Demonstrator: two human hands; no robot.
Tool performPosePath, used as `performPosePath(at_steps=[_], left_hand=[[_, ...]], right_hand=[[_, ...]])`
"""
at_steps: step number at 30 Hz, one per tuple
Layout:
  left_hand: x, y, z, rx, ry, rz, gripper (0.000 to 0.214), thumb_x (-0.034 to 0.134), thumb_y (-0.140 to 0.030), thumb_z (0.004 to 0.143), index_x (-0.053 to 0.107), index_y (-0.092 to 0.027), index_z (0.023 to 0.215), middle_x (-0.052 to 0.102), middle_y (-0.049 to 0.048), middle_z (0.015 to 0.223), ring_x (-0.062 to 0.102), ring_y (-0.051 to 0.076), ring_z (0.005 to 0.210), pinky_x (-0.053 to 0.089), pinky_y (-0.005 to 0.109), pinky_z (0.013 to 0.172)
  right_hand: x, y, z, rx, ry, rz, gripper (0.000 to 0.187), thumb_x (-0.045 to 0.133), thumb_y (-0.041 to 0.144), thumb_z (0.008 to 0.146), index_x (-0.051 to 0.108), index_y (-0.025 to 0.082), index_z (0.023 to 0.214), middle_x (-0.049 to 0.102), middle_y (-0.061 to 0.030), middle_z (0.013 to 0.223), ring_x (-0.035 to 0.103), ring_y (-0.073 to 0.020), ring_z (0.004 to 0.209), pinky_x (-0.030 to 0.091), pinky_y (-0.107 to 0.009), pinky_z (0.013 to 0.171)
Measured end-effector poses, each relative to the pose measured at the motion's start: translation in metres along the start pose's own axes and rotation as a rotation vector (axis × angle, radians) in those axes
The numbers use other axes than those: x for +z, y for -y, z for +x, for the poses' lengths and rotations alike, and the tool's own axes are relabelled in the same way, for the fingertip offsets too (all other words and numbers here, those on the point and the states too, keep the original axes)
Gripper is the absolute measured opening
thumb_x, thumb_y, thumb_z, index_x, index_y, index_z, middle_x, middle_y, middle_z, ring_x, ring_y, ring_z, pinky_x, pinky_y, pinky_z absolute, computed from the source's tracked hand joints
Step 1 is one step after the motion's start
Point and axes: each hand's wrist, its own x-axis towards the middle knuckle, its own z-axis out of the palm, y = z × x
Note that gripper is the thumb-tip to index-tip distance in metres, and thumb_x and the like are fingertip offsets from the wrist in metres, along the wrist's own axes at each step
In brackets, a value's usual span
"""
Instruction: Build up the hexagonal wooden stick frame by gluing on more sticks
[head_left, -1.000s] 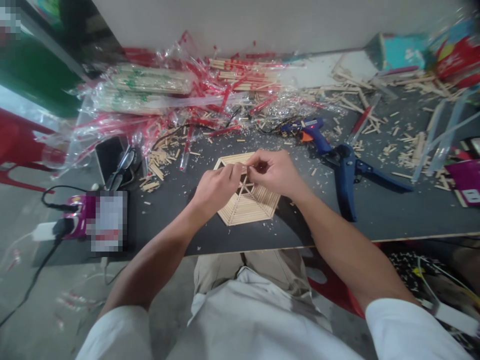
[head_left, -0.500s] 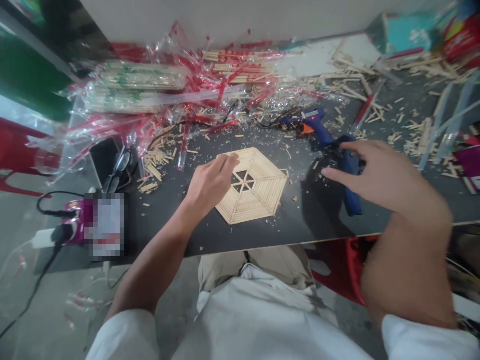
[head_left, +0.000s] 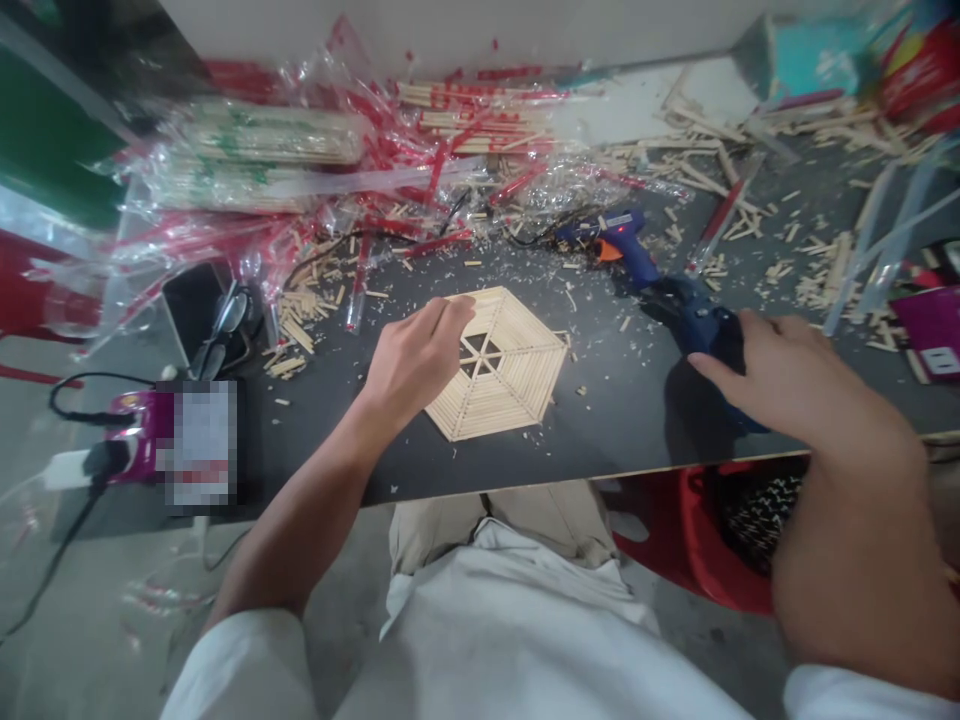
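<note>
A flat hexagon of thin wooden sticks (head_left: 510, 385), with an open spoked middle, lies on the dark table. My left hand (head_left: 416, 360) is closed at its upper left edge, fingers bent together and pressing on the sticks; the fingertips partly cover the panel. To the right, my right hand (head_left: 795, 380) is around a blue-handled cutter (head_left: 701, 325), its thumb on the near side and the other fingers partly hidden. The cutter's dark head points toward a blue glue gun (head_left: 626, 245) with an orange trigger, lying on the table behind it.
Plastic-wrapped stick bundles (head_left: 262, 150) and red-edged wrappers cover the back left. Cut stick pieces (head_left: 296, 335) and crumbs are scattered about. Eyeglasses (head_left: 225, 325) lie on a phone at left, near a purple power adapter (head_left: 131, 430) with cables. A red stool (head_left: 697, 560) stands below the table edge.
My right hand has moved right and closed around the blue-handled cutter, which has turned on the table. My left hand stays on the stick hexagon. The whole view has shifted slightly.
</note>
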Motion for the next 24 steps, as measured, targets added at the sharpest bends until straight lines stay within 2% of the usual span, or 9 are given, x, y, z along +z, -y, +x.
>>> performPosePath(at_steps=[4, 8, 11, 13, 15, 19, 24], left_hand=[[0.001, 0.001, 0.000, -0.031, -0.026, -0.025, 0.031, 0.039, -0.027, 0.113, 0.068, -0.018, 0.113, 0.074, 0.0041, 0.085, 0.067, 0.011, 0.068, 0.040, 0.024, 0.055], [0.001, 0.000, -0.001, -0.052, -0.026, -0.023, 0.031, 0.039, -0.028, 0.113, 0.069, -0.018, 0.111, 0.075, 0.0050, 0.085, 0.066, 0.011, 0.066, 0.039, 0.025, 0.053], [-0.001, -0.002, -0.001, -0.065, -0.006, -0.033, 0.030, 0.040, -0.028, 0.113, 0.069, -0.019, 0.112, 0.077, 0.0063, 0.087, 0.068, 0.012, 0.069, 0.040, 0.026, 0.052], [-0.002, -0.002, -0.001, -0.065, 0.008, -0.046, 0.029, 0.041, -0.029, 0.113, 0.068, -0.019, 0.112, 0.077, 0.0068, 0.089, 0.069, 0.012, 0.069, 0.040, 0.026, 0.051], [-0.003, -0.003, -0.001, -0.056, 0.006, -0.035, 0.028, 0.042, -0.029, 0.113, 0.068, -0.019, 0.113, 0.078, 0.0060, 0.087, 0.069, 0.012, 0.067, 0.040, 0.025, 0.050], [-0.006, -0.005, 0.000, -0.012, 0.016, 0.004, 0.026, 0.043, -0.026, 0.112, 0.066, -0.016, 0.110, 0.077, 0.0048, 0.084, 0.067, 0.010, 0.063, 0.038, 0.023, 0.049], [-0.010, -0.015, -0.001, 0.038, 0.100, -0.059, 0.020, 0.046, -0.018, 0.109, 0.064, -0.015, 0.102, 0.076, 0.0042, 0.080, 0.068, 0.011, 0.061, 0.039, 0.022, 0.048]], right_hand=[[0.007, -0.008, -0.008, 0.013, -0.007, -0.038, 0.051, 0.033, 0.041, 0.108, 0.050, 0.004, 0.138, 0.063, -0.0299, 0.125, 0.064, -0.0461, 0.125, 0.052, -0.048, 0.102], [0.004, -0.002, -0.026, -0.028, -0.027, 0.057, 0.033, 0.033, 0.038, 0.104, 0.055, 0.017, 0.118, 0.066, -0.0261, 0.117, 0.071, -0.0413, 0.102, 0.053, -0.047, 0.085], [-0.008, 0.021, -0.039, -0.138, -0.062, 0.363, 0.020, 0.040, 0.040, 0.098, 0.053, 0.026, 0.103, 0.071, -0.0209, 0.107, 0.070, -0.0374, 0.096, 0.051, -0.046, 0.083], [-0.016, 0.044, -0.045, -0.144, 0.036, 0.619, 0.030, 0.035, 0.051, 0.100, 0.053, 0.028, 0.094, 0.073, -0.0135, 0.091, 0.070, -0.0326, 0.083, 0.052, -0.044, 0.077], [-0.021, 0.068, -0.050, -0.198, 0.039, 0.757, 0.040, 0.032, 0.060, 0.099, 0.051, 0.027, 0.084, 0.070, -0.0107, 0.081, 0.067, -0.0300, 0.076, 0.051, -0.042, 0.072], [-0.025, 0.102, -0.059, -0.335, 0.041, 0.922, 0.048, 0.033, 0.066, 0.100, 0.058, 0.026, 0.094, 0.075, -0.0103, 0.092, 0.070, -0.0293, 0.086, 0.052, -0.040, 0.076], [-0.028, 0.115, -0.069, -0.462, 0.069, 1.022, 0.046, 0.037, 0.061, 0.105, 0.063, 0.025, 0.116, 0.076, -0.0096, 0.111, 0.072, -0.0289, 0.105, 0.054, -0.042, 0.091]])
